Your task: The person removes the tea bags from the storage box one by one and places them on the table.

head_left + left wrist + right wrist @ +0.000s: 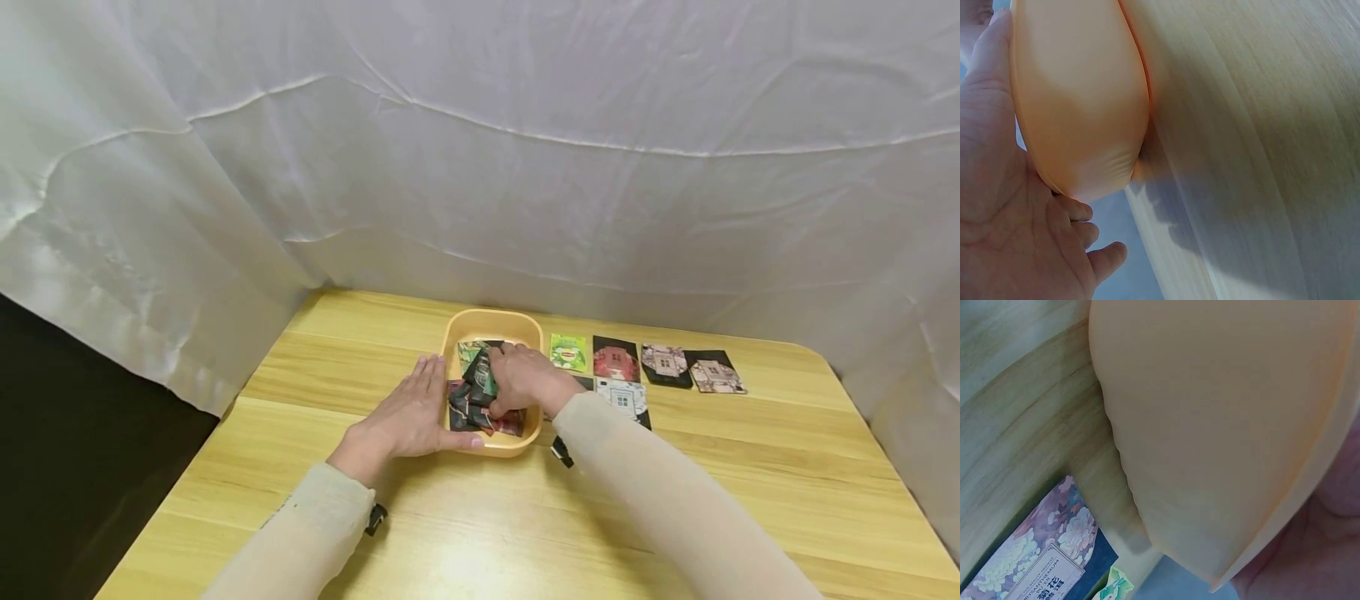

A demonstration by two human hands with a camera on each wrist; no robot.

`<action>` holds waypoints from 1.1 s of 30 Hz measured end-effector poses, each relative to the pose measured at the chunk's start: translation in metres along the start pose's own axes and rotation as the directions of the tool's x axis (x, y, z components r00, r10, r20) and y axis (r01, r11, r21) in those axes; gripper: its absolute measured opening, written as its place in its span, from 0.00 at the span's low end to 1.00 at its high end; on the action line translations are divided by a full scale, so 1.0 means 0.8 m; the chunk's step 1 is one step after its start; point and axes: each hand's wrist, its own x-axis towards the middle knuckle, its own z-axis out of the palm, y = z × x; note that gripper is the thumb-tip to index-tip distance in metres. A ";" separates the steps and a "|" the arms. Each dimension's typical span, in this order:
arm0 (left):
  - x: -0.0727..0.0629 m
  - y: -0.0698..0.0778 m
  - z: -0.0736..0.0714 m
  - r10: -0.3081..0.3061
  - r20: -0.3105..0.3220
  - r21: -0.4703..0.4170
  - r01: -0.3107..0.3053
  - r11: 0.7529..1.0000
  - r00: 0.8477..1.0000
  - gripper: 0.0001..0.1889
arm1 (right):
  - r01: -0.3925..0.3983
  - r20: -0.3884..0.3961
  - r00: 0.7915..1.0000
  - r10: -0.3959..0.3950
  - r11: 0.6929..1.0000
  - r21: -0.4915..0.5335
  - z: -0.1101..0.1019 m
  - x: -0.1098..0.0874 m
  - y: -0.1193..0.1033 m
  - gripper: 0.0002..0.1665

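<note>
An orange plastic bin (495, 315) holds a jumbled pile of tea sachets (480, 383), mostly black with some green and red. My left hand (408, 408) lies along the bin's left side with its fingers straight, the thumb reaching over the front rim. In the left wrist view, the palm rests against the outer wall of the bin (1085, 94). My right hand (525, 379) reaches down inside the bin, its fingers and thumb curled round dark sachets. The right wrist view shows only part of this hand behind the bin wall (1210, 425).
Right of the bin, flat sachets lie in rows: a green one (568, 352), a red and black one (617, 360), two pink and black ones (666, 364), and a white floral one (622, 400) in front. Grey fabric (525, 208) hangs behind the wooden table (315, 350).
</note>
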 end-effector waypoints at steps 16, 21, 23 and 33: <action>0.003 0.003 -0.002 0.003 0.008 -0.006 -0.003 1.000 1.000 0.77 | 0.000 -0.045 0.999 0.004 0.996 0.084 -0.017 -0.016 0.004 0.60; 0.002 0.003 -0.001 0.008 0.001 -0.008 -0.008 1.000 1.000 0.77 | 0.022 -0.086 0.996 -0.017 0.999 0.050 -0.028 -0.030 0.008 0.60; 0.001 0.002 0.000 0.006 0.002 -0.007 -0.006 1.000 1.000 0.77 | 0.031 -0.096 0.995 -0.027 0.999 0.041 -0.031 -0.037 0.011 0.61; -0.002 0.001 0.000 -0.009 0.011 -0.026 0.009 1.000 1.000 0.78 | 0.086 -0.110 0.990 -0.086 0.996 -0.002 -0.038 -0.082 0.037 0.62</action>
